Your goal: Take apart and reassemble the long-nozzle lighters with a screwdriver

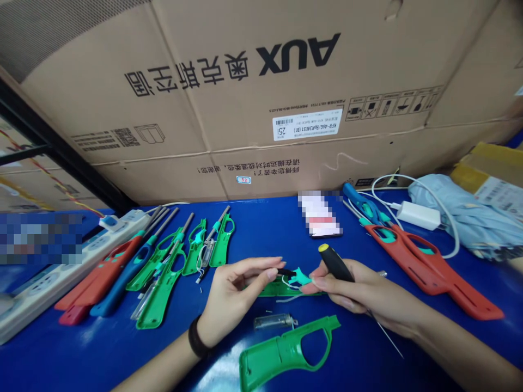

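Note:
My left hand (241, 283) pinches a small black cylindrical part (285, 271) between thumb and fingertips. My right hand (359, 288) is closed round a screwdriver (335, 262) with a black handle and yellow end; its thin shaft points down to the right. The same hand's fingertips also pinch a teal trigger (301, 276), which meets the black part. A thin white wire hangs below them. Under my hands lies a green lighter half-shell (272, 288), partly hidden. Nearer me are a clear fuel tank (273, 321) and another green half-shell (281, 354).
Opened green lighters (163, 288) lie at left beside red lighters (98, 272), a blue lighter (122, 277) and a power strip (77, 261). To the right are red lighters (429, 261), a white charger (419, 215) and blue cloth (445, 209). A phone (321, 215) lies before a large carton (229, 120).

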A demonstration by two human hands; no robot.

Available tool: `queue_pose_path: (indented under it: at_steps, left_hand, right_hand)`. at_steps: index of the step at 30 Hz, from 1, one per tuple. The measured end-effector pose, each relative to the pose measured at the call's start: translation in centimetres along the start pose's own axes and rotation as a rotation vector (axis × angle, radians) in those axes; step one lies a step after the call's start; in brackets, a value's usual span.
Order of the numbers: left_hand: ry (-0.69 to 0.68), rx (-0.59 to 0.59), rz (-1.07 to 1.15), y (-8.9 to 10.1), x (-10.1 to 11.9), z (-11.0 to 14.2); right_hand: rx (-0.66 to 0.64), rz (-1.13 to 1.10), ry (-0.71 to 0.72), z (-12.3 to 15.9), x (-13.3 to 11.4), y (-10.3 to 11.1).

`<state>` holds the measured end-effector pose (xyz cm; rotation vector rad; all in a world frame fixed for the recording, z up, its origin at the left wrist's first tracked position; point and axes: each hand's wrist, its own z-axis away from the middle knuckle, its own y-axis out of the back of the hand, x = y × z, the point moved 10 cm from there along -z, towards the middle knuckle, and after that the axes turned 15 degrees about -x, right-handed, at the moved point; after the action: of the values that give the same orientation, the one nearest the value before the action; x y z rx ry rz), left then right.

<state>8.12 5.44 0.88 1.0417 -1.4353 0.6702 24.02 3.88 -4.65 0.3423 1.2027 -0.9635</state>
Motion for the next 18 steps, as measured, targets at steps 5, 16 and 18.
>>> queue_pose_path:
  at_steps: [5, 16, 18]
  left_hand:
    - [-0.003, 0.008, -0.004, -0.17, -0.27, 0.23]
    - [0.038, 0.054, 0.034, 0.38, -0.81, 0.18]
    - [0.044, 0.035, 0.055, 0.03, -0.86, 0.16]
  right_hand:
    - [-0.050, -0.057, -0.024, -0.26, 0.61, -0.79]
    - [-0.034, -0.094, -0.006, -0.09, 0.31, -0.40]
    - [-0.042, -0.096, -0.010, -0.13, 0.34, -0.64]
